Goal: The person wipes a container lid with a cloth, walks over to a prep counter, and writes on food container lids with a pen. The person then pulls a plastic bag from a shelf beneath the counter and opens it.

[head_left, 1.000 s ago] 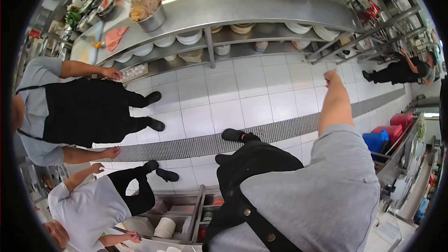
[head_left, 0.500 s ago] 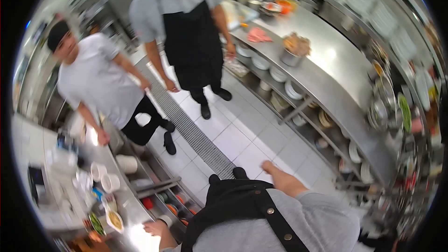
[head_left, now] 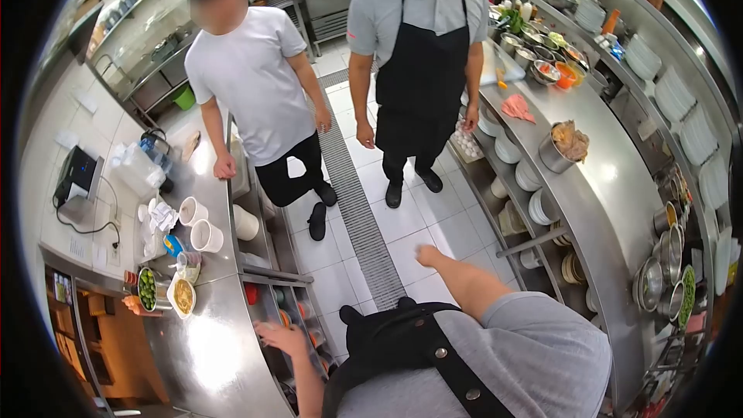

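Note:
My left hand (head_left: 283, 337) is over the front edge of the left steel counter (head_left: 203, 340), fingers apart and nothing held. Whether it touches the edge, I cannot tell. My right hand (head_left: 426, 255) hangs in front of me above the tiled floor (head_left: 406, 251), apart from any object. Its fingers are hidden from this angle. Nearest my left hand on the counter are a white dish of yellowish food (head_left: 184, 296) and a container of green pieces (head_left: 147, 288). White tubs (head_left: 206, 237) stand farther back.
Two people face me across the aisle: one in a white shirt (head_left: 251, 93), one in a black apron (head_left: 428, 81). A drain grate (head_left: 360, 209) runs along the floor. On the right counter (head_left: 600, 201) are a pot of food (head_left: 563, 151), a pink cloth (head_left: 517, 107) and metal bowls (head_left: 652, 286).
My view has turned, so the room sits more upright and farther right. My left hand has lifted from the counter top to its edge. My right arm still hangs forward.

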### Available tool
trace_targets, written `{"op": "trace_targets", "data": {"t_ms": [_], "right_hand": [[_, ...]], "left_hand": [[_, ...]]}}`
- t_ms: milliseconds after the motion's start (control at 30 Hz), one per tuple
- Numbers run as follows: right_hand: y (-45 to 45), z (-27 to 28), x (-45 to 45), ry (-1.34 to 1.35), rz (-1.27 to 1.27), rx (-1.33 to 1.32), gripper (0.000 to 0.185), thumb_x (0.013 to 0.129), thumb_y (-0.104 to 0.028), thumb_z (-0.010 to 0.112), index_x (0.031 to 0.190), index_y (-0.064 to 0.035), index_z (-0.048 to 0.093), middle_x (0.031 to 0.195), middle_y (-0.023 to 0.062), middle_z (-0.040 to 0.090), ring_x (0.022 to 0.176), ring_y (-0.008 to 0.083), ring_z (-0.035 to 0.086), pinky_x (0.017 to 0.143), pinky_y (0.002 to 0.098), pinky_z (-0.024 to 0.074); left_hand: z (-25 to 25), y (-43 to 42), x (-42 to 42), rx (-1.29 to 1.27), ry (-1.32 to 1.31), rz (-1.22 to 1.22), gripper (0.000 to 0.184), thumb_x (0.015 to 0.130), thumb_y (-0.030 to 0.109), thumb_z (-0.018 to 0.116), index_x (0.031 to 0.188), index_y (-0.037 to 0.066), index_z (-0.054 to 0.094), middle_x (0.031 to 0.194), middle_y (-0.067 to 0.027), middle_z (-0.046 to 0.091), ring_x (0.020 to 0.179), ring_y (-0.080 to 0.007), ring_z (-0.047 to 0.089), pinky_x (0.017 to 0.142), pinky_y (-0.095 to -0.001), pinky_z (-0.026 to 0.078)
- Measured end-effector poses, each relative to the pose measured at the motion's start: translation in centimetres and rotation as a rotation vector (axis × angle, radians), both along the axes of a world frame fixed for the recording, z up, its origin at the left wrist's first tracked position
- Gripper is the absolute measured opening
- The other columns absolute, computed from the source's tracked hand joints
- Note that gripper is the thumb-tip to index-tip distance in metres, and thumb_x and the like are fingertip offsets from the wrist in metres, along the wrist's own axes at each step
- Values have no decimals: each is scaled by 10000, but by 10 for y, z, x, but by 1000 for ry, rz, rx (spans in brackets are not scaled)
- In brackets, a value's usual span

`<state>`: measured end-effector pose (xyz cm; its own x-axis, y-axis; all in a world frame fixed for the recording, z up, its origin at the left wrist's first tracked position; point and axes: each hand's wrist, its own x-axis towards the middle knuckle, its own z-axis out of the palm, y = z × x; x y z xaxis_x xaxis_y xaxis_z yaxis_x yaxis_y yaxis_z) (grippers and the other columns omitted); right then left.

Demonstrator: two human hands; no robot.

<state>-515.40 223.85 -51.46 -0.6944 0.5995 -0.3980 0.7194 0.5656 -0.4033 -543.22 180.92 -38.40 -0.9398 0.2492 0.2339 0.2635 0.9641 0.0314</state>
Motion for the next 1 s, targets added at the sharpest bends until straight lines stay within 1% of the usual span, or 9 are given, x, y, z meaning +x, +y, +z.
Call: {"op": "trace_targets", "data": {"t_ms": [33,133,400,667,700,733,767,933,1000], "right_hand": [[1,-56,31,-309,149,-48,324,821,-282,585,1029,-60,694,1072,194,661,1004,371,621,875,465,495],[-19,1,118,-747,122,-417,387,780,-368,732,970,-32,706,1015,143,697,820,264,674,763,455,535],[8,5,222,-370,-895,-711,261,904,-290,606,1024,-59,621,897,84,673,696,193,647,655,457,535],[-27,-16,190,-450,-697,-730,229,906,-279,598,989,-69,636,847,86,677,686,198,658,597,441,521],[-34,-14,176,-436,-640,-727,237,909,-276,583,995,-61,635,843,94,683,689,201,666,588,446,527],[-42,-13,161,-423,-582,-725,247,912,-273,568,1000,-52,635,838,101,689,691,203,675,579,452,532],[-47,-14,152,-412,-523,-722,257,915,-270,554,1006,-44,634,834,108,695,694,205,684,571,457,538],[-41,-25,120,-324,-617,-917,392,816,-140,687,1201,-134,616,1004,63,683,811,220,684,606,415,587],[-41,-38,135,-209,-329,-797,352,817,-165,681,1159,-112,613,1028,84,638,907,215,654,634,450,579]], "left_hand": [[-6,-2,16,133,-230,-161,809,755,185,678,1445,4,296,1481,-281,279,1394,-421,245,1118,-567,213],[-43,-22,83,46,-652,-164,709,743,166,660,1380,4,393,1272,-289,508,1202,-449,480,1008,-554,363],[-101,-83,122,135,-1176,303,416,739,90,637,1125,1,507,999,-191,535,885,-346,509,759,-479,402],[-150,-62,30,775,-1206,497,135,736,14,614,870,-2,621,727,-93,561,569,-243,537,509,-403,442],[-155,-44,16,762,-1183,398,105,735,4,611,838,-2,635,693,-81,564,529,-231,541,478,-394,447],[-182,-33,-13,195,-1009,-216,100,704,51,710,730,-21,645,659,-97,620,551,-227,591,515,-382,479],[-158,1,-11,553,-941,-3,186,686,135,776,683,-21,676,670,-124,674,611,-221,648,575,-362,516],[-87,102,-14,563,-824,-306,192,704,194,781,742,18,714,648,-101,684,588,-189,656,584,-338,515],[-65,93,9,553,-831,-275,161,730,184,754,724,30,706,674,-106,687,616,-194,662,590,-341,515]]}}
